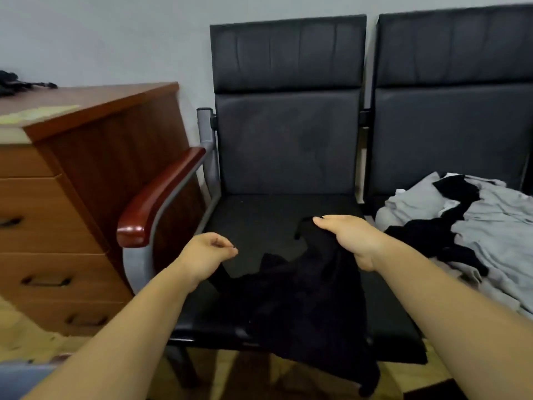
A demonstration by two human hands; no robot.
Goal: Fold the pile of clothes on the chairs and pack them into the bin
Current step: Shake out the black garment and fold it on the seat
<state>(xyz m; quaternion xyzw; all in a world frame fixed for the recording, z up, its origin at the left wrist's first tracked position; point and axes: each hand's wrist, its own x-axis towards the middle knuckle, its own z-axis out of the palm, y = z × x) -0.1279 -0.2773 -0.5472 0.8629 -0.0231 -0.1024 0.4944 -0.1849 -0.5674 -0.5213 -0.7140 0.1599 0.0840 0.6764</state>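
Right hand (352, 241) gripping one black garment (302, 307); left hand (207, 252) curling, grasp indeterminate; one clothes pile (490, 226) lying at 3 o'clock.

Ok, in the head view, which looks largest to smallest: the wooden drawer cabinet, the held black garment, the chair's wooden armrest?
1. wooden drawer cabinet
2. black garment, which is nearer the camera, so its place against the cabinet is less sure
3. armrest, clearly smallest

Couldn't tell if left hand (206, 255) pinched black garment (302, 298); contact was hidden under the palm. Garment outline was lost against dark seat (259, 215). Right edge cropped clothes pile (490, 226) and right chair (450, 116). Dark object (17, 83) on dresser (101, 102) was blurred, cropped left.
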